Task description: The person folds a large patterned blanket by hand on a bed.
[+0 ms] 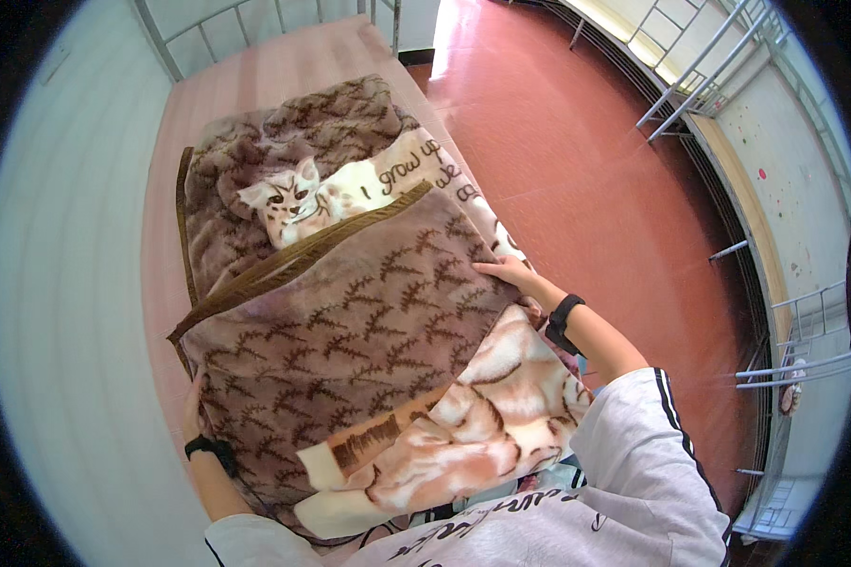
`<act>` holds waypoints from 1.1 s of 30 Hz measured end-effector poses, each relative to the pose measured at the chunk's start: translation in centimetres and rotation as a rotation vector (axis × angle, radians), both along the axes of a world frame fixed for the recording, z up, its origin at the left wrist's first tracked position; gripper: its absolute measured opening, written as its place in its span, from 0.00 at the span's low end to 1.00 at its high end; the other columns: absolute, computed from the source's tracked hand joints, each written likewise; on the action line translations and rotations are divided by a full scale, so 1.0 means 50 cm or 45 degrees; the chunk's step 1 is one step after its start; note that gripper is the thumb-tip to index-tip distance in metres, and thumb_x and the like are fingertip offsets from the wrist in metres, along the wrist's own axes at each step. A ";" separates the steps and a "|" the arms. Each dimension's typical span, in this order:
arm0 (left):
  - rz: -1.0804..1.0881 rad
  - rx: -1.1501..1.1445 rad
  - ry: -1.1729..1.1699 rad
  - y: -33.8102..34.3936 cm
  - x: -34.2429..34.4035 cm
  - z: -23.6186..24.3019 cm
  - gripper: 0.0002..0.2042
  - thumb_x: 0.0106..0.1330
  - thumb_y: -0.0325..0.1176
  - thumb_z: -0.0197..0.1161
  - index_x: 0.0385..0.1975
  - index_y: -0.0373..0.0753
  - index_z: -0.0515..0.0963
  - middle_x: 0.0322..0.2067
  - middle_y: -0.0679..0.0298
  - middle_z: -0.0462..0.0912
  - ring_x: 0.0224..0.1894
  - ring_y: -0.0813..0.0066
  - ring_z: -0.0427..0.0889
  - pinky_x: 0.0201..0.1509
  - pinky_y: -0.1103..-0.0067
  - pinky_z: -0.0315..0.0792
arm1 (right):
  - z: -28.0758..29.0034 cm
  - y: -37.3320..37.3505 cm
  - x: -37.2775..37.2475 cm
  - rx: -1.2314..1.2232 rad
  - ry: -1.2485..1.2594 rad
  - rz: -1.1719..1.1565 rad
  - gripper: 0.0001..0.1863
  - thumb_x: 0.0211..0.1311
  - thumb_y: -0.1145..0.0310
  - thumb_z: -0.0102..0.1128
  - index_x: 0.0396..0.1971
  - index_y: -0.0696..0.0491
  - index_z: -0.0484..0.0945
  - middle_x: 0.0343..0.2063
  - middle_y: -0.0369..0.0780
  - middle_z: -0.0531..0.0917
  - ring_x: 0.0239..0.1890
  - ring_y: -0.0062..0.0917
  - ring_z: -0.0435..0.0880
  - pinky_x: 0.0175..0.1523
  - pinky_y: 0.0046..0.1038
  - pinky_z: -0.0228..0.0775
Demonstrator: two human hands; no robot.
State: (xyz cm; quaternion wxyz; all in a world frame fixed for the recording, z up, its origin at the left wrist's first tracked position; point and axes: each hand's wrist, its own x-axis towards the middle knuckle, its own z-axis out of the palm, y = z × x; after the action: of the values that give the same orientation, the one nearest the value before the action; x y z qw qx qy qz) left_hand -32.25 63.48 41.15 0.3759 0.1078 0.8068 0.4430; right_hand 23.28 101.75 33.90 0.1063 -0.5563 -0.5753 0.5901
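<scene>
A plush brown blanket [350, 312] with dark branch-like marks lies on the bed, part of it folded back over itself with a dark brown trimmed edge [303, 255] running across. Its pale side, printed with brown and cream shapes, shows at the near corner. Past the fold a printed spotted cat [293, 203] is visible. My right hand [512, 274] grips the blanket's right side, thumb on top and the other fingers mostly underneath. At the left side my left hand [194, 404] is closed at the blanket's edge, its fingers largely hidden by the cloth.
The bed has a pink sheet [255, 71] and a metal rail [227, 33] at its far end. A white wall [66, 283] stands close on the left. To the right lies a red floor [624, 227], with metal bunk frames [700, 85] and bare bed boards [752, 208] beyond it.
</scene>
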 end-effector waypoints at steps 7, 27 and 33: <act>-0.039 -0.442 -0.005 -0.060 0.189 0.081 0.41 0.51 0.60 0.57 0.61 0.40 0.56 0.63 0.55 0.51 0.65 0.60 0.49 0.64 0.69 0.50 | -0.042 -0.125 0.100 0.662 -0.414 0.060 0.28 0.42 0.42 0.64 0.28 0.55 0.79 0.54 0.47 0.56 0.52 0.41 0.58 0.57 0.37 0.49; 0.278 0.352 0.376 -0.196 0.472 0.442 0.21 0.60 0.44 0.53 0.45 0.33 0.72 0.43 0.58 0.74 0.42 0.65 0.73 0.45 0.73 0.67 | 0.297 -0.172 0.291 0.285 0.313 0.341 0.13 0.54 0.64 0.54 0.32 0.60 0.78 0.22 0.34 0.76 0.28 0.16 0.72 0.33 0.23 0.66; 0.314 0.033 0.002 -0.119 0.298 0.401 0.21 0.56 0.43 0.57 0.43 0.33 0.73 0.42 0.57 0.75 0.39 0.64 0.74 0.41 0.73 0.68 | 0.353 -0.084 0.196 -0.082 0.156 0.469 0.16 0.57 0.63 0.51 0.39 0.58 0.76 0.28 0.35 0.77 0.35 0.18 0.74 0.40 0.22 0.67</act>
State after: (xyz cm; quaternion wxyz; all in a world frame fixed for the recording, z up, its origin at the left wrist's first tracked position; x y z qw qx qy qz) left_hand -17.32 57.54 61.21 0.3164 0.0128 0.8085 0.4961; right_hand 33.09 97.56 51.54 0.0133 -0.4080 -0.6405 0.6505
